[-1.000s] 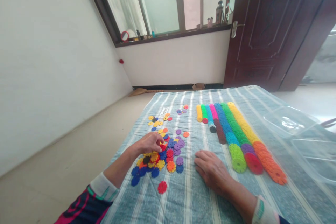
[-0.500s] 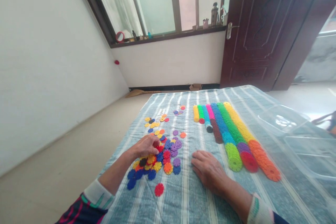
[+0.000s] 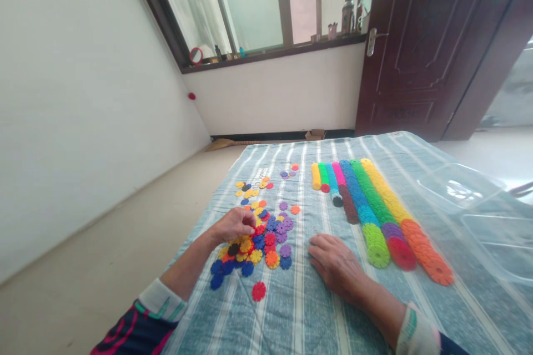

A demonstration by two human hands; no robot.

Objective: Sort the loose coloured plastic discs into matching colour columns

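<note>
My left hand [image 3: 236, 224] is closed in a pinch over a loose pile of plastic snowflake discs [image 3: 249, 257]. A red snowflake disc [image 3: 259, 230] shows at its fingertips. The pile mixes blue, yellow, red, orange and purple discs, partly covered by the hand. My right hand [image 3: 335, 263] rests palm down on the striped cloth, fingers lying loosely and holding nothing. One red disc [image 3: 259, 291] lies by itself nearer to me. To the right of my right hand, overlapping discs lie in rows sorted by colour, with a lime green stretch [image 3: 377, 247] closest to it.
Clear plastic containers [image 3: 499, 233] stand at the right side of the striped cloth [image 3: 308, 310]. Small groups of discs [image 3: 246, 193] lie beyond the pile, beside a printed label. A dark red door [image 3: 410, 55] and a window sill [image 3: 275, 56] with small items are behind.
The view has shifted slightly, so the scene sits a little further right. My left hand stays at the pile in its pinch, and my right hand keeps its place on the cloth.
</note>
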